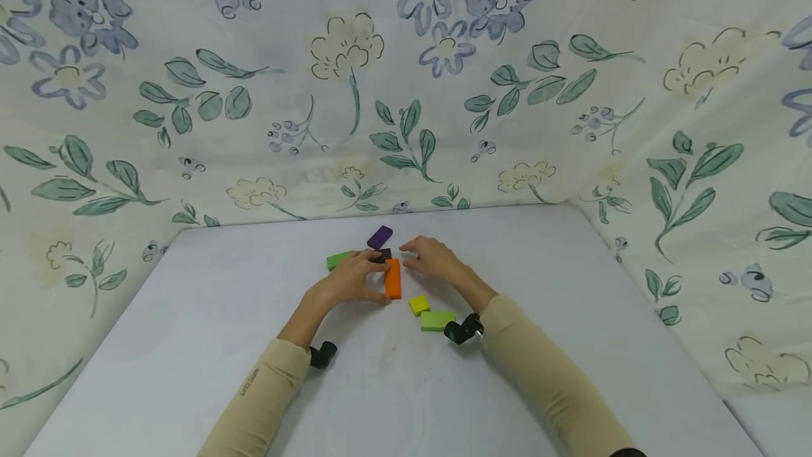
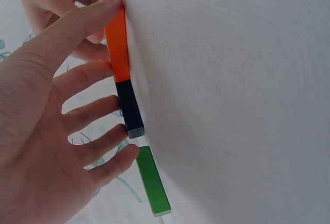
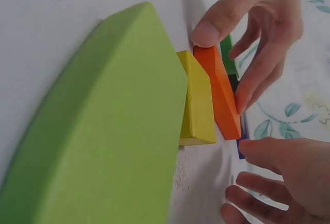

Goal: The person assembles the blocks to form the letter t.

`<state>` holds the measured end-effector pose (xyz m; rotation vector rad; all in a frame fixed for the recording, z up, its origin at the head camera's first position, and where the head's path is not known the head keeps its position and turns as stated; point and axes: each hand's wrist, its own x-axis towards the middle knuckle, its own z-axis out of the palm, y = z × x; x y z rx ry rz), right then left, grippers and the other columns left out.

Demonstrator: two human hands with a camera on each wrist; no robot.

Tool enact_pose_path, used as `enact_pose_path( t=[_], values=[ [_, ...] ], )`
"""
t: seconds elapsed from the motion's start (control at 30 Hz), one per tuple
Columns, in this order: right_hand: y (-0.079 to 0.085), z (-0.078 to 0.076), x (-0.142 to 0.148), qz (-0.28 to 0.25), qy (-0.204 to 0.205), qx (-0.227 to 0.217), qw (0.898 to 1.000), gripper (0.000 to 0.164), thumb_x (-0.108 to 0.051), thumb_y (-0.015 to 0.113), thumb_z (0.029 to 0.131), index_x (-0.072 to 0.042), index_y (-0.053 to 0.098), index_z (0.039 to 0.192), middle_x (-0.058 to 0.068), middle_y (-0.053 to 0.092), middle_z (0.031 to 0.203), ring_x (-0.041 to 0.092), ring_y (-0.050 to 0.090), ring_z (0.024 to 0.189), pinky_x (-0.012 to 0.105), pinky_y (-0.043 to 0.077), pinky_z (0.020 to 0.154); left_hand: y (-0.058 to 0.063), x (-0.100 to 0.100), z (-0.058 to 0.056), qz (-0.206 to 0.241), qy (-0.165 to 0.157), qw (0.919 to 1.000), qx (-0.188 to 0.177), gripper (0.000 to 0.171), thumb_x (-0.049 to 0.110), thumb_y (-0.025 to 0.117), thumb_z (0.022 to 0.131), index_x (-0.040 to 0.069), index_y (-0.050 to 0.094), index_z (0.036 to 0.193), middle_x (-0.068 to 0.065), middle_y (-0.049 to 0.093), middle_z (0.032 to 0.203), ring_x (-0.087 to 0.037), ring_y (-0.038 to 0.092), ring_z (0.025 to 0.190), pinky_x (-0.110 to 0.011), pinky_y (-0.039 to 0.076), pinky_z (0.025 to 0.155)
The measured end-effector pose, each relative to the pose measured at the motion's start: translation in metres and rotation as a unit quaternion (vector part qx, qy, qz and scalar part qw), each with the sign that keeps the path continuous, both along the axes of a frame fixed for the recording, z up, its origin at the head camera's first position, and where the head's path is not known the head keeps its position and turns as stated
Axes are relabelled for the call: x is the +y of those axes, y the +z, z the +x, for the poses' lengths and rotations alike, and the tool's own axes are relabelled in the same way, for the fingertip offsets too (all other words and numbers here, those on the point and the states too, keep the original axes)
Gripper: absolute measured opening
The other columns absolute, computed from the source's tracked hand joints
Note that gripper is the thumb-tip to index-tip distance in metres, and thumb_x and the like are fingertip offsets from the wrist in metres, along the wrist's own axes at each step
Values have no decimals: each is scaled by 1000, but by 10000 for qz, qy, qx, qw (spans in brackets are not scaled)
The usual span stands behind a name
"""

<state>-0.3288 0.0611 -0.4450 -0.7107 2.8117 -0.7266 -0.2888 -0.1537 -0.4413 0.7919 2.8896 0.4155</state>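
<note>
My left hand (image 1: 349,281) holds an orange block (image 1: 393,281) lengthwise, thumb at its near end and index finger toward the far end. Its other fingers reach along a black block (image 2: 130,108) that lines up with the orange one. The little finger is at the end of a green block (image 2: 153,183). My right hand (image 1: 434,259) is just right of the orange block's far end, fingers loosely bent and nothing in them. Beyond the black block lies a purple block (image 1: 380,237), set at a slant.
Nearer me on the white table (image 1: 374,400) are a small yellow block (image 1: 419,305) and a light green block (image 1: 438,321), the latter beside my right wrist's camera (image 1: 464,328). A flower-patterned cloth (image 1: 304,182) rises behind the table and along its sides.
</note>
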Motion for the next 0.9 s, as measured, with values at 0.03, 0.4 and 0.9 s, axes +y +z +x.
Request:
enact_pose_path(
  t=[0.03, 0.4, 0.9],
  values=[
    [0, -1, -1, -28, -3, -12, 10000, 38, -22, 61, 97, -11, 61, 134, 9, 63, 133, 26, 57, 125, 42, 46, 106, 0, 0, 0, -6, 22, 10000, -14, 73, 49, 82, 75, 14, 61, 135, -16, 45, 151, -46, 41, 135, -59, 34, 112],
    [0, -13, -11, -146, -1, -34, 9999, 38, -14, 58, 99, -6, 58, 136, 12, 61, 135, 28, 55, 128, 41, 43, 110, -1, -1, 0, 30, 6, 10000, -20, 71, 49, 81, 75, 15, 62, 134, -16, 44, 151, -46, 41, 134, -58, 35, 111],
    [-4, -30, -18, 113, 160, 133, 9997, 44, -20, 56, 100, -11, 51, 143, 13, 51, 144, 29, 53, 127, 44, 41, 111, 2, 0, 0, 52, 35, 9999, -116, 72, 49, 81, 76, 14, 61, 135, -15, 45, 151, -45, 40, 137, -60, 33, 112]
  ],
)
